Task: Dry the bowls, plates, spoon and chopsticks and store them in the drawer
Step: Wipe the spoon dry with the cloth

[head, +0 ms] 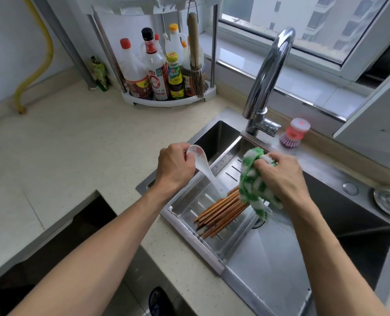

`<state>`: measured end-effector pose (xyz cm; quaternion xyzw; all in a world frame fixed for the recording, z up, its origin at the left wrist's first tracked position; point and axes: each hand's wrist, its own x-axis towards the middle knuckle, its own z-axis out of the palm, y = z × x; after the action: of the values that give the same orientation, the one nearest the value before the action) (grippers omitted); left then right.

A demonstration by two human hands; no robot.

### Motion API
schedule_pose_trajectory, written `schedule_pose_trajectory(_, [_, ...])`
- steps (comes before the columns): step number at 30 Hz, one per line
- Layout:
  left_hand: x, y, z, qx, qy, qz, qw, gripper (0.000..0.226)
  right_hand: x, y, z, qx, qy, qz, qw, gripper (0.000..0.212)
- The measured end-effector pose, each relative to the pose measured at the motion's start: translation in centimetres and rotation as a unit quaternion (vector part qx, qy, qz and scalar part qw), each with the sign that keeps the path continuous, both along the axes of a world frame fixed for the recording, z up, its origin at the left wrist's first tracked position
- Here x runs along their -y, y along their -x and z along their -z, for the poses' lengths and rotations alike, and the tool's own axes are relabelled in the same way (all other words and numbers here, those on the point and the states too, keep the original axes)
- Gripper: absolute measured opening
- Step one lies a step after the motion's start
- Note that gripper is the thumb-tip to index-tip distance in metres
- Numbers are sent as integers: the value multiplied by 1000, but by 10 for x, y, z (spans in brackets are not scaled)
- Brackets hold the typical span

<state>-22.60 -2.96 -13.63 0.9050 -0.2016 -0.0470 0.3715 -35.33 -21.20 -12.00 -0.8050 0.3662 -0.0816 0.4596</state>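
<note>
Domestic kitchen. Evidence: stainless steel sink (280, 258) with chrome faucet (269, 71), corner rack (166, 100) of sauce bottles (155, 71), dish brush (294, 133), speckled stone desk (75, 144), apartment window (303, 23).

Open counter (75, 156) leftward — tall faucet (267, 83) behind sink (280, 258).

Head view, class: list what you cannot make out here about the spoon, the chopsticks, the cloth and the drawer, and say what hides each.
- Spoon: its bowl end is partly covered by the left hand.
- Chopsticks: far ends are behind the cloth; too bunched to count.
- Cloth: part is bunched inside the right hand.
- Drawer: whether the dark opening at lower left is it cannot be told.
</note>
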Motion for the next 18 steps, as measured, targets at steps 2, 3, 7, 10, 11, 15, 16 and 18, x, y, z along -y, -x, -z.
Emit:
schedule_pose_trajectory(2, [7,5,-2,-2,29,4,1000,23,-16,-7,7,1,-185,-56,981,13])
schedule_pose_trajectory(3, [10,6,-2,2,40,3,999,22,-24,-9,10,10,-284,-92,954,17])
schedule_pose_trajectory(7, [13,7,-2,3,48,-24,999,21,-41,-6,17,94,-498,-149,849,48])
schedule_pose_trajectory(10, [14,7,1,-51,76,-54,994,19,-52,-4,27,134,-402,-138,895,34])
schedule_pose_trajectory(11, [17,8,2,-61,79,-54,994,18,-56,-4,30,145,-343,-132,919,31])
schedule_pose_trajectory(15, [21,6,-4,-74,57,9,996,18,-61,-10,25,181,-270,-95,941,22])
schedule_pose_trajectory(16, [20,4,-5,-63,44,16,997,19,-59,-10,22,173,-262,-109,943,19])
schedule_pose_trajectory(18, [19,-3,-6,-46,29,-8,998,20,-54,-5,22,144,-239,-156,948,18])
